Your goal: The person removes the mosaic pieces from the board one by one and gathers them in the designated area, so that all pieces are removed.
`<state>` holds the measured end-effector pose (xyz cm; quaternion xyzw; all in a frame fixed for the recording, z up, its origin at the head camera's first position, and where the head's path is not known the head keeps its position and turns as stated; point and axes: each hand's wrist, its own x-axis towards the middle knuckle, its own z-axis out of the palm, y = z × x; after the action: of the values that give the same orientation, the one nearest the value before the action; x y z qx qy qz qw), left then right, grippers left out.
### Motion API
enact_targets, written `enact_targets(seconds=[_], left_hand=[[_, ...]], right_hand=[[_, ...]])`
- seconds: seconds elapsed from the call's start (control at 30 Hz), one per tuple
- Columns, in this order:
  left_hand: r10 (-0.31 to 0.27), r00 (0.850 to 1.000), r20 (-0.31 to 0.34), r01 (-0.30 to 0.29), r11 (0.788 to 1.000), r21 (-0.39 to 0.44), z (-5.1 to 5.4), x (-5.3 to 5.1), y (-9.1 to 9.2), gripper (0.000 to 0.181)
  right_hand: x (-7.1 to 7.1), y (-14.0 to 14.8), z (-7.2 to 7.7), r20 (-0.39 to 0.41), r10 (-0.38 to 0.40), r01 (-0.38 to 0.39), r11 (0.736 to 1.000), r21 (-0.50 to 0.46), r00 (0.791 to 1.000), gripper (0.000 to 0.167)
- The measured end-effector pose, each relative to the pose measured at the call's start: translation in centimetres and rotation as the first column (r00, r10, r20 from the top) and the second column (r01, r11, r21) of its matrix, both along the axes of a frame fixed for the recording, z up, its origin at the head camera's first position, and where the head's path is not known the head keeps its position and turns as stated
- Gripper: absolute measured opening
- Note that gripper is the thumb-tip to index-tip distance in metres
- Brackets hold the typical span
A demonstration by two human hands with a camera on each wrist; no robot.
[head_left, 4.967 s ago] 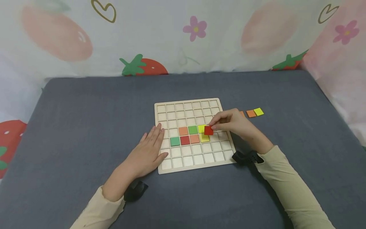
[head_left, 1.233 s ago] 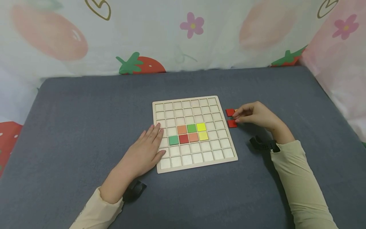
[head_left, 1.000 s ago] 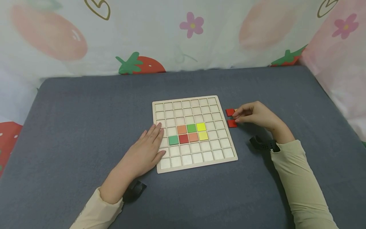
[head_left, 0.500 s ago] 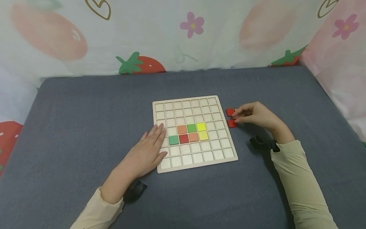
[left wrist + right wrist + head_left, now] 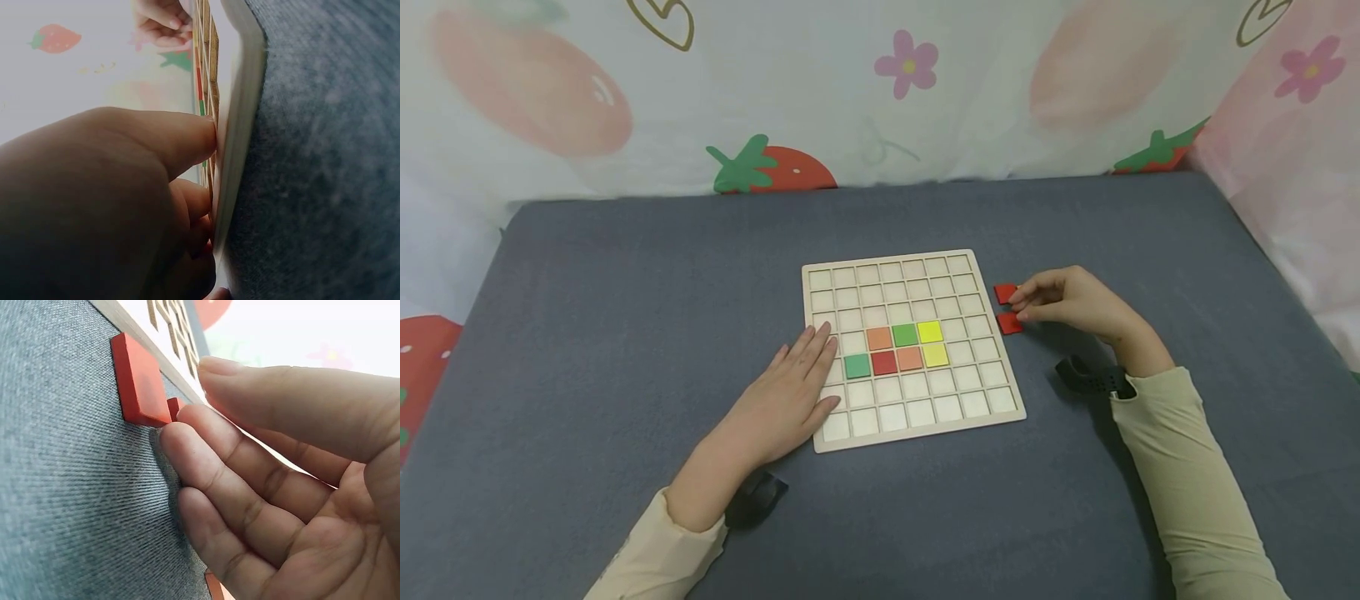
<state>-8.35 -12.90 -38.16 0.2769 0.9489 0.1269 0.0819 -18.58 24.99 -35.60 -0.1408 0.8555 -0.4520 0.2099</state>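
A pale wooden grid board (image 5: pixel 891 425) lies in mid-table. In its cells sit several square tiles, among them a teal tile (image 5: pixel 857 367), a dark red tile (image 5: pixel 883 362), a green tile (image 5: pixel 905 335) and a yellow tile (image 5: pixel 930 332). My left hand (image 5: pixel 778 408) rests flat across the board's left edge, fingers straight. Right of the board, my right hand (image 5: pixel 1071 308) hovers beside two red tiles, a nearer one (image 5: pixel 1009 323) and a farther one (image 5: pixel 1004 293). Its fingers are loosely bent, with the thumb apart and nothing between them. The right wrist view shows the fingertips beside a red tile (image 5: pixel 140 381).
The table (image 5: pixel 647 292) is covered with grey cloth. Behind it hangs a light curtain (image 5: pixel 970 83) with strawberry and flower prints. In the right wrist view an orange tile (image 5: pixel 214 586) shows partly below my fingers.
Five seconds ago my right hand pinched a red tile above the board; now it is empty beside red tiles at the right. Over the last second both hands stay nearly still.
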Motion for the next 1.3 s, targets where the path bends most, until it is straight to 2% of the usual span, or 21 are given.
enact_targets(seconds=[0.63, 1.3], left_hand=[[0.002, 1.0, 0.013, -0.002, 1.0, 0.003, -0.2, -0.1, 0.0, 0.065], [0.006, 1.0, 0.013, -0.006, 1.0, -0.008, -0.1, -0.1, 0.0, 0.065]], right_hand=[[0.1, -2.4, 0.4, -0.04, 0.046, -0.049, 0.996, -0.077, 0.998, 0.024], [-0.3, -8.1, 0.7, -0.047, 0.181, -0.186, 0.975, -0.12, 0.982, 0.021]])
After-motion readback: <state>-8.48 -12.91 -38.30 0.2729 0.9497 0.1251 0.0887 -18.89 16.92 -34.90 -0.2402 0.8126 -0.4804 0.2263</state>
